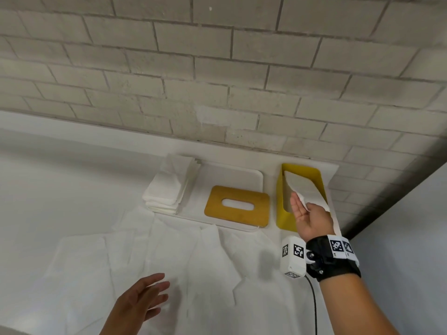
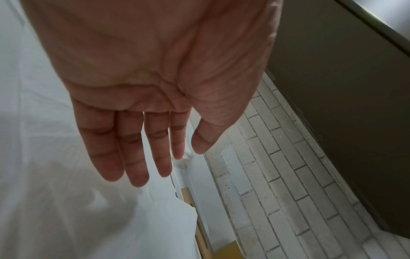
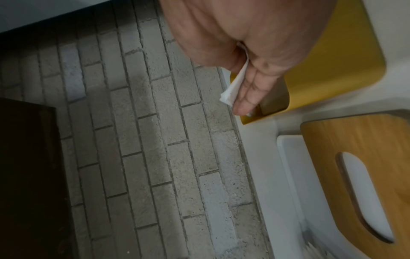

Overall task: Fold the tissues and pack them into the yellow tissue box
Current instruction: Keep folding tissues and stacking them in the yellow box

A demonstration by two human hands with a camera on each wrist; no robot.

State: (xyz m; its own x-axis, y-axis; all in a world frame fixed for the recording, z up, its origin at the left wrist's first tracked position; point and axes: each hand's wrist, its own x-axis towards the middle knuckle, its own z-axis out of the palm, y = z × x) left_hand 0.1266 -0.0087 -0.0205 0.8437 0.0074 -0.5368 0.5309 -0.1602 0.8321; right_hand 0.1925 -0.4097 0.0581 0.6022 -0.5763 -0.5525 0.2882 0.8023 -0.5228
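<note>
The yellow tissue box (image 1: pixel 281 189) stands open at the back right of the white table. My right hand (image 1: pixel 298 201) pinches a folded white tissue (image 1: pixel 306 187) that slants down into the box's opening. In the right wrist view the same tissue (image 3: pixel 235 87) shows between the thumb and fingers of my right hand (image 3: pixel 239 98), beside the yellow box (image 3: pixel 343 61). My left hand (image 1: pixel 157 291) hovers open with fingers spread over unfolded tissues (image 1: pixel 169 250) near the front. The left wrist view shows the left hand (image 2: pixel 155 157) flat and holding nothing.
A stack of folded tissues (image 1: pixel 167 187) lies on a white tray (image 1: pixel 242 175), with the wooden slotted lid (image 1: pixel 237 205) resting on the tray's right part. A grey brick wall (image 1: pixel 217 81) runs behind. The table ends just right of the box.
</note>
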